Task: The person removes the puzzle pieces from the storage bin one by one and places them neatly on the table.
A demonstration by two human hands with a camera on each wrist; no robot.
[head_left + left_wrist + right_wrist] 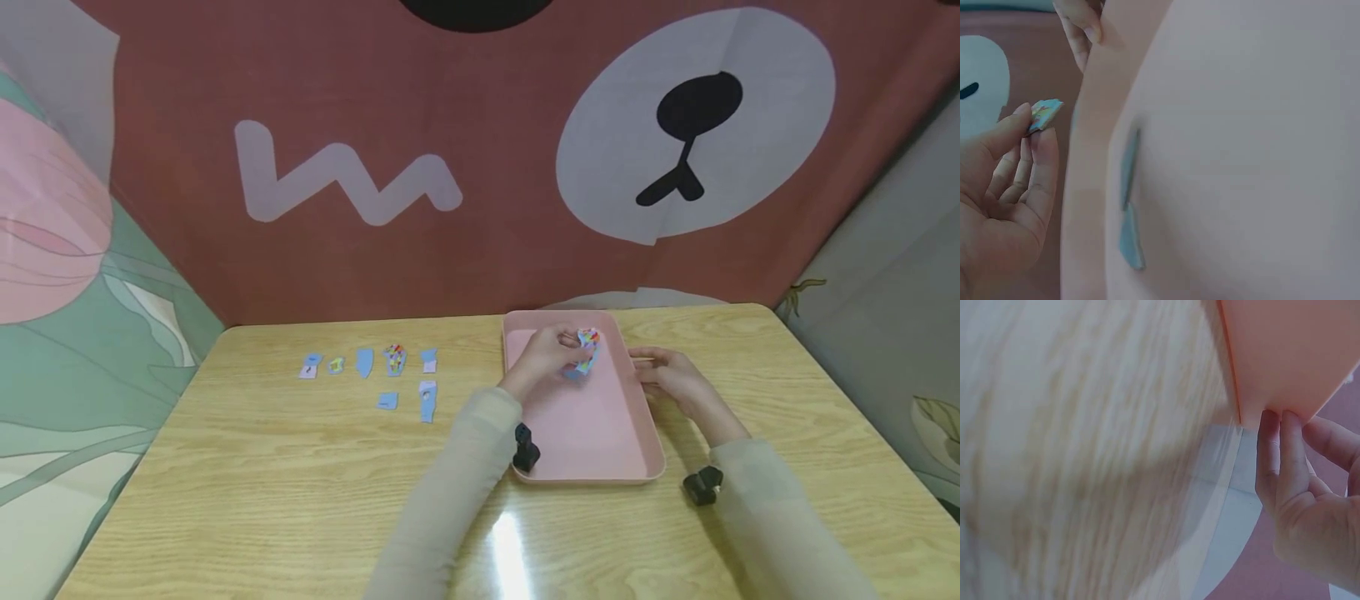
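Work looks part-way, pieces split between table and tray. Left hand [547,357] over far part of tray [592,442], thumb and fingertips pinching a patterned piece [589,343]; in left wrist view it is held up by one edge, clear of tray floor, so not yet set down. Right hand [671,375] at tray's right side: fingertips rest against outer wall, fingers loosely extended, no piece in them; whether any force goes into the wall, cannot tell. On table [262,483], left of tray: far row of five pieces [364,362], spaced apart and roughly in line; two nearer pieces [427,401] below the row's right half. None of the seven joined to another. In tray, left wrist view gives two blue pieces [1130,165] close to the wall, nearly end to end; touching or not, hard to say. Tally: seven out, one in hand, at least two in tray. Which group counts as finished and which waits is not settled by these views; the held piece, at least, is plainly unfinished business.
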